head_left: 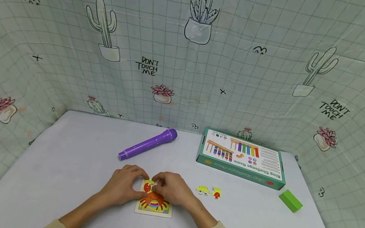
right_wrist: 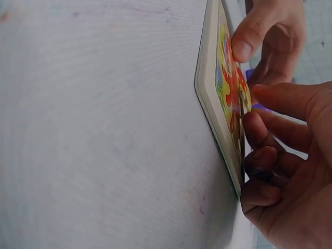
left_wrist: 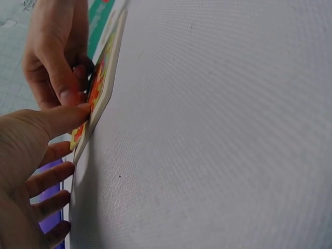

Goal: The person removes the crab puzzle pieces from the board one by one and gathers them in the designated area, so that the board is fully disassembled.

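Note:
A small crab jigsaw puzzle (head_left: 154,203) in a pale-rimmed tray lies on the white table between both hands. My left hand (head_left: 123,186) grips its upper left side, thumb on the crab picture and fingertips along the far edge. At the top of the puzzle my right hand (head_left: 174,188) pinches a yellow-edged puzzle piece (right_wrist: 247,99) between thumb and index finger, the other fingers curled beneath. In the head view the right fingers hide much of that piece. Two loose yellow puzzle pieces, one with eyes (head_left: 203,191) and one with a red claw (head_left: 216,193), lie right of the right hand.
A purple toy microphone (head_left: 147,144) lies behind the hands. The green Ring Challenge Game box (head_left: 242,157) is at the back right, with a green block (head_left: 291,201) near its front corner. A patterned cloth (head_left: 189,74) hangs behind the table.

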Demonstrator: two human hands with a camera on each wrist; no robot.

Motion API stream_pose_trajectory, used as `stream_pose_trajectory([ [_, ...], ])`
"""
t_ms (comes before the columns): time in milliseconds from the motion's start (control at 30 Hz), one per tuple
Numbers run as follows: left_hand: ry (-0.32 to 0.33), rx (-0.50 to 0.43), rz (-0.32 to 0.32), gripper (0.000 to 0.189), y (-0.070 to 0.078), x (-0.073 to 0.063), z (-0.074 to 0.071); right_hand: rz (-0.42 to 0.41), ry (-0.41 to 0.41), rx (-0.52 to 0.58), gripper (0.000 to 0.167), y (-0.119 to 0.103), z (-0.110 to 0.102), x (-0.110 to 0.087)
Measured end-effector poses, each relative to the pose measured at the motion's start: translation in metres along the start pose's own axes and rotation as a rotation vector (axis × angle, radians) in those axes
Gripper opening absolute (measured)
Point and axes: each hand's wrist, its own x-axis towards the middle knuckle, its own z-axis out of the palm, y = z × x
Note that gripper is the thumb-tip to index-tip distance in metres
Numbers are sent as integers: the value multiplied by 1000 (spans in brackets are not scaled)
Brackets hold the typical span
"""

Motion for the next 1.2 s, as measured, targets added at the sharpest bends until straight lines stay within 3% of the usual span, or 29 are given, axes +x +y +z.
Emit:
stream_pose_trajectory([
  [800,-8,28,-3,51,2,2,0,-15,44,136,4,2,-4,2],
  [1200,-20,40,-10,49,3,1,-1,-3,55,166,6,17,-29,-11],
])
